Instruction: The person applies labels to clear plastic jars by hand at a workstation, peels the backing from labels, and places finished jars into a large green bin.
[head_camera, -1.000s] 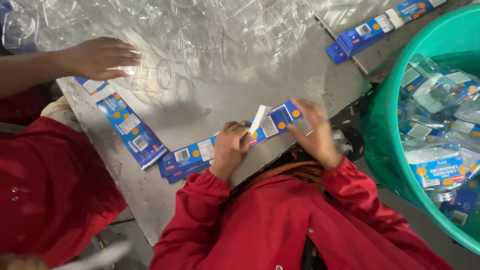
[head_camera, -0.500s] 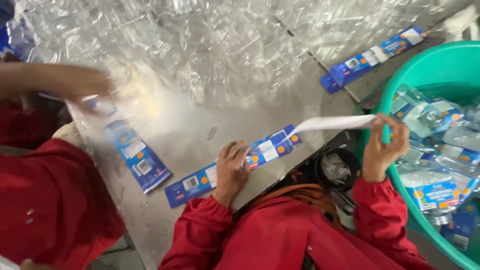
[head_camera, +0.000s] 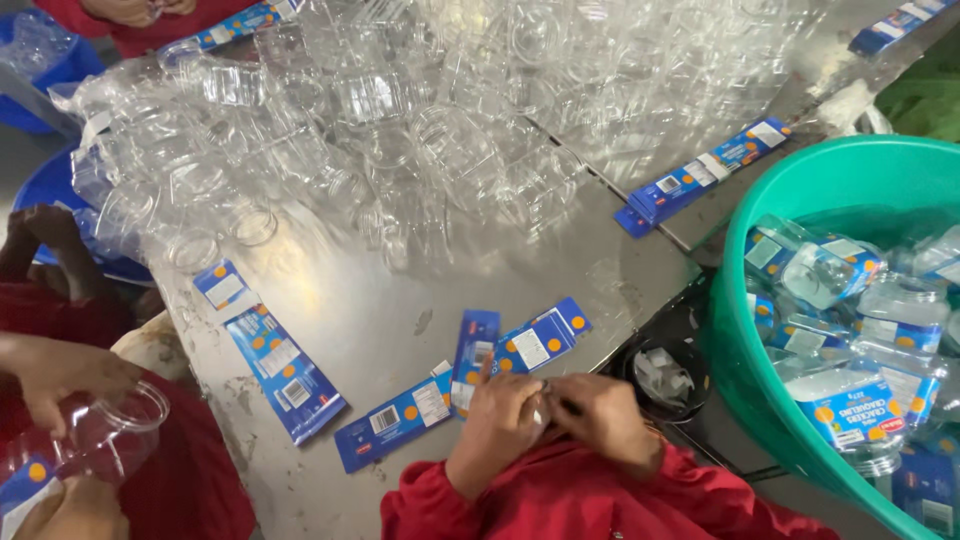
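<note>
I have both hands low at the near tabletop (head_camera: 400, 320) edge, left hand (head_camera: 500, 410) and right hand (head_camera: 600, 415) touching each other. The fingers (head_camera: 520, 395) of both are pinched together on something small between them, probably the edge of a blue label strip (head_camera: 475, 365) or its backing, but I cannot tell exactly what, the hands hide it. The strip sits just ahead of the left fingertips, with a second blue label (head_camera: 540, 340) angled beside it and a longer label strip (head_camera: 395, 425) to the left of the fingers.

Judging the step: picking or peeling a label loose, nothing stuck onto a jar yet. Next move calls for a clean pinch on the label corner and a free hand for an empty jar.

The pile of clear plastic jars (head_camera: 420, 130) lies well beyond the fingers, across the tabletop. To the right of the right hand is a green tub (head_camera: 750, 300) holding labelled jars (head_camera: 850, 400). A small black cup with scraps (head_camera: 665, 375) sits just right of the right fingers.

At far left a co-worker's hand (head_camera: 60, 375) holds a clear jar (head_camera: 105, 435), well apart from mine.
</note>
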